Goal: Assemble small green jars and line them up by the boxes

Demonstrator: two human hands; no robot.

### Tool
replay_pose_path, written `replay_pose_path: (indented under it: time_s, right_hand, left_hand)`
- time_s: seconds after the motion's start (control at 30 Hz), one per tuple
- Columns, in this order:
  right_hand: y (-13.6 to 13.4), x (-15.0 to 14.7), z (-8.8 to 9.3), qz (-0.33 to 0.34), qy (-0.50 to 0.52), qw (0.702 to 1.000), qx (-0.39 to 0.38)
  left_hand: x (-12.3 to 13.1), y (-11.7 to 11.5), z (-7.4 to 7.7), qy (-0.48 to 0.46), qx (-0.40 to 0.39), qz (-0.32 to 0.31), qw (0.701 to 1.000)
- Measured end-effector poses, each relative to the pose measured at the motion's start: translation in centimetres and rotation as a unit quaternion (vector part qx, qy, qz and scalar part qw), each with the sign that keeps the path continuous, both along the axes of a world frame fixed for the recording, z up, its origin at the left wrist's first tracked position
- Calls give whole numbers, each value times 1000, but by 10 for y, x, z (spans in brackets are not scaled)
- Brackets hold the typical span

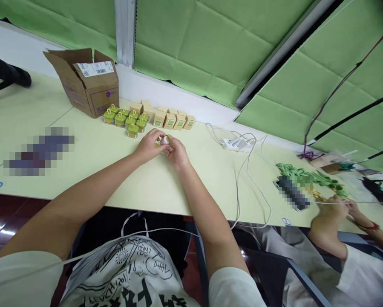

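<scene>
My left hand (148, 146) and my right hand (177, 152) meet above the table. Between their fingertips they pinch a small container (165, 140), whitish with a bit of green at its edge; fingers cover much of it. Just beyond my left hand stands a group of small clear jars with green lids (132, 130), each lid bearing a pale loop. Behind my hands, several small tan cartons (170, 121) with green fronts stand in a row along the wall.
At the back left sits an open cardboard box (95, 91). A white power strip (237, 144) with trailing cables lies to the right. Farther right, a co-worker's hands (338, 204) work beside green items (312, 177) and a blurred phone (293, 194). Another blurred item lies left.
</scene>
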State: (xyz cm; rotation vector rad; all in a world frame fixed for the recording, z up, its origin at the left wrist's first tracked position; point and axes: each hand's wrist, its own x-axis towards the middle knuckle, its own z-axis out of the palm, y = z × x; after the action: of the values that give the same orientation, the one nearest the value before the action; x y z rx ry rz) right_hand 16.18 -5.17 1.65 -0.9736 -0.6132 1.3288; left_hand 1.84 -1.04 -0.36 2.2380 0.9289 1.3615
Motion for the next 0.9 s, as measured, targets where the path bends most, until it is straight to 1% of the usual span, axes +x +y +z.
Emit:
replay_pose_path:
  time_s: [0.13, 0.3, 0.5, 0.77, 0.9]
  right_hand:
    - [-3, -3, -1, 12, -15, 1000, 15]
    - [-3, -2, -1, 6, -39, 999, 28]
    - [2, 2, -7, 33, -97, 994, 28]
    - [8, 6, -16, 33, -171, 983, 55]
    - [11, 6, -21, 9, -208, 975, 80]
  left_hand:
    - [0, -2, 1, 18, 38, 0, 999]
    - [0, -3, 2, 47, 41, 1, 998]
    - [-1, -2, 1, 59, 56, 10, 997]
    - [-1, -1, 1, 45, 53, -3, 998]
    - [-1, -3, 4, 33, 38, -6, 999]
